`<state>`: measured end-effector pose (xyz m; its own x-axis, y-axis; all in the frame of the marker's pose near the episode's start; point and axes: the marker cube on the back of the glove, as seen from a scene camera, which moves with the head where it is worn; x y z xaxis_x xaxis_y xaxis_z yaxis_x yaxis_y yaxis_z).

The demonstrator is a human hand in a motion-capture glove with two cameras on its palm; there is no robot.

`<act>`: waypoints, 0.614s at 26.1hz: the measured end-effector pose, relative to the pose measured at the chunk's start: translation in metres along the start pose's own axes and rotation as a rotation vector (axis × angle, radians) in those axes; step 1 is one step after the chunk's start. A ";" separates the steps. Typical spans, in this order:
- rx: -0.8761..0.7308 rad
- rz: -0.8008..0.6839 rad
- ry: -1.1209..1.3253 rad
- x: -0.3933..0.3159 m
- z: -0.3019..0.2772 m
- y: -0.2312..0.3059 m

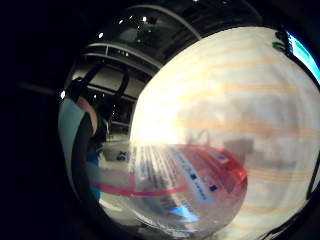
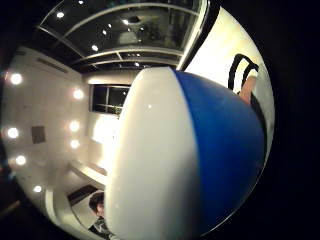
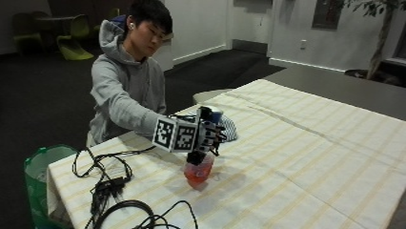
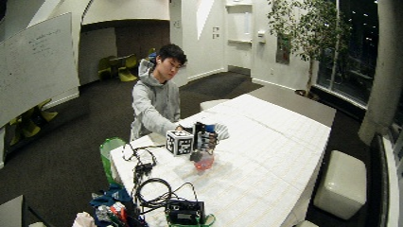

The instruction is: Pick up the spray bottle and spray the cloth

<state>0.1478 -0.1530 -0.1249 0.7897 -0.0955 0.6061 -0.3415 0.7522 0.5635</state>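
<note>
In the outside view my gloved right hand [image 3: 204, 136] grips the neck of an upright spray bottle [image 3: 198, 174] with red liquid in its clear body. Its blue and white spray head [image 3: 213, 114] sticks up above my fingers. I cannot tell whether the bottle's base touches the striped tablecloth [image 3: 304, 157]. A small patterned cloth [image 3: 226, 130] lies on the table just behind the hand, toward the person. The bottle's labelled body [image 1: 190, 185] fills the little finger side palm view, and the spray head [image 2: 190, 165] fills the thumb side palm view.
Black cables [image 3: 107, 186] lie coiled on the table's near left corner. A green bin [image 3: 38, 167] stands on the floor beside that corner. In the wide outside view a white stool [image 4: 340, 182] stands at the table's far side.
</note>
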 end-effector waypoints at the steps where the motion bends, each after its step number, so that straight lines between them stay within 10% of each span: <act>1: -0.046 -0.017 0.050 -0.007 0.001 0.003; 16: -0.464 -0.248 0.749 -0.136 0.008 0.079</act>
<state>0.0090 -0.0858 -0.1583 0.9925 0.0368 -0.1165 -0.0067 0.9687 0.2483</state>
